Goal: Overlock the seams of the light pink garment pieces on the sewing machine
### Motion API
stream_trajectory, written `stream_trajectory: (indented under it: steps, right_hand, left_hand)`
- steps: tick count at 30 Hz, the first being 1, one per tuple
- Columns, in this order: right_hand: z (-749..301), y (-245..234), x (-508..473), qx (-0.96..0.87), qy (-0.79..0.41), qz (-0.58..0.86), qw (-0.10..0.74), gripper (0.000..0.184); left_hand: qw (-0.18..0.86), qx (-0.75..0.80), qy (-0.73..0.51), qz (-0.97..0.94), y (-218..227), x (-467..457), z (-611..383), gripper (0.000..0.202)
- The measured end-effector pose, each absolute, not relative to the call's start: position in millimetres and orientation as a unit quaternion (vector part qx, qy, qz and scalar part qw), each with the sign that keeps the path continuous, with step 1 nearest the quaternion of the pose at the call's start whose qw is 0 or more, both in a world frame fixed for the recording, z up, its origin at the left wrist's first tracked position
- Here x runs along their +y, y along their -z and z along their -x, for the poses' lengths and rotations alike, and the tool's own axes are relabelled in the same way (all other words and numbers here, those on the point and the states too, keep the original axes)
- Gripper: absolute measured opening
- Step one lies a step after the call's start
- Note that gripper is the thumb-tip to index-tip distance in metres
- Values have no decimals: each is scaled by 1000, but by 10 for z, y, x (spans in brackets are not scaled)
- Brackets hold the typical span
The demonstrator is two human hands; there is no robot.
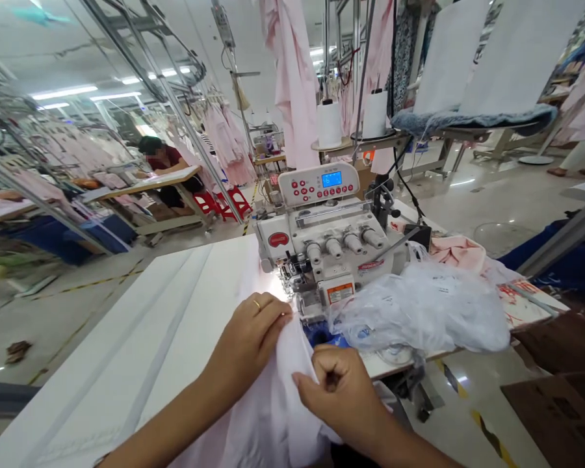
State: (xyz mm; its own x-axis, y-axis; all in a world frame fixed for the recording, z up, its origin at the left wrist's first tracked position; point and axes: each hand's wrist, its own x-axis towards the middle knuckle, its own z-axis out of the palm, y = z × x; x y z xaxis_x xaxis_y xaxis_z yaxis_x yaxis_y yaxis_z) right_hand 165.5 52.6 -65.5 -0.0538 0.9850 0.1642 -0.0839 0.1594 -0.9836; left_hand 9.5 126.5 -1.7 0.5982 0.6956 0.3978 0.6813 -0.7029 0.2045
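Holding pale cloth (292,377) edgewise — left hand (251,335), right hand (346,393), broad tabletop (180,318) leftward.

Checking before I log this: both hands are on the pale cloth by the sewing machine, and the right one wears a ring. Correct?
Not quite: the head view shows the ring on the left hand, not the right hand. Both are on the pale cloth by the sewing machine.
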Motion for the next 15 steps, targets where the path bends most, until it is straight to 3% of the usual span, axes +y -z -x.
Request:
stream_trajectory:
  steps: [2, 5, 8, 10, 13, 15]
  right_hand:
    - [-1661, 633, 598, -447, -590, 416, 528, 30]
    - [-1684, 520, 713, -371, -739, 330, 455, 59]
    - [-1692, 429, 761, -390, -770, 238, 445, 68]
    - [-1668, 460, 730, -421, -739, 253, 461, 82]
    - [-1615, 605, 626, -531, -579, 412, 462, 105]
    - [-1605, 681, 577, -608, -467, 465, 442, 100]
  left_hand:
    - [60, 395, -221, -890, -17, 1362, -78, 23]
    - [107, 409, -192, -886, -123, 1476, -45, 23]
    - [105, 419, -180, -884, -199, 1488, -35, 23]
    - [56, 401, -189, -895, -201, 1453, -48, 24]
    - [-43, 343, -197, -917, -142, 1391, -83, 27]
    - [-52, 342, -197, -917, -94, 1373, -103, 25]
